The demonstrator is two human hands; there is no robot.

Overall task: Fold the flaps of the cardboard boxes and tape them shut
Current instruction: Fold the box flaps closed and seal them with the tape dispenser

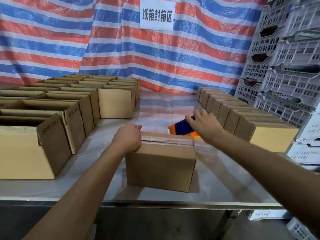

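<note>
Box taped along top seam | left hand gripped its left edge | right hand, fingers spread, was over dispenser

Our left arm extends from the lower left to mid-frame, where our left hand curls its fingers over the box top's left end. Our right arm crosses from the lower right. Our right hand, blurred, lies palm down right of centre, fingers stretched forward.

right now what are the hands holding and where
Left hand grips the taped box at its top left edge; right hand, over the dispenser, holds nothing.
</note>
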